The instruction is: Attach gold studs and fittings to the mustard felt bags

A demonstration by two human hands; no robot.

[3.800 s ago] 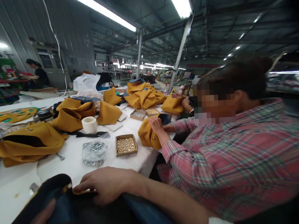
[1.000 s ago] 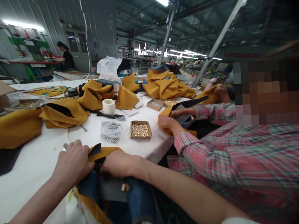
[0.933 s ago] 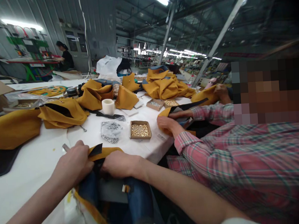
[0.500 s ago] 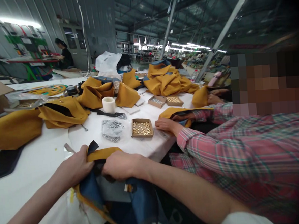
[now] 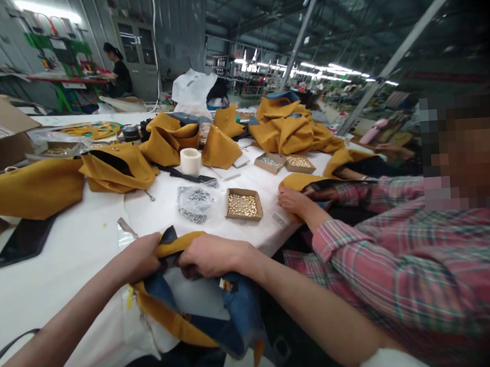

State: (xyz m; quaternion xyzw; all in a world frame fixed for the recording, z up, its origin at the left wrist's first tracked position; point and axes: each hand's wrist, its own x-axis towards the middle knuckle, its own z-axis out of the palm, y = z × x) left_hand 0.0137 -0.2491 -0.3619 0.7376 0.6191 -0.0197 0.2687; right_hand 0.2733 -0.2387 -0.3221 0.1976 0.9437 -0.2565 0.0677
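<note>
A mustard-yellow bag piece with blue lining (image 5: 176, 323) hangs over the table's near edge, its upper yellow rim stretched between my two hands. My left hand (image 5: 145, 257) is closed on that rim, beside a small dark tab sticking up. On the rim's other end my right hand (image 5: 216, 254) is closed, fingers curled down, fingertips hidden behind the fabric. Just beyond my hands lie a cardboard tray of gold-coloured studs (image 5: 243, 204) and a clear plastic bag of silver-coloured small parts (image 5: 194, 204).
To the right, a co-worker in a plaid shirt (image 5: 377, 253) handles a similar yellow piece (image 5: 301, 181). A white tape roll (image 5: 190, 162), two more small-part trays (image 5: 271, 162) and piled yellow pieces (image 5: 291, 131) stand farther back. A phone (image 5: 24, 241) lies at left.
My view has swung left, so the table's things appear farther right. Both hands keep their grip on the bag piece, whose lower part hangs more spread apart.
</note>
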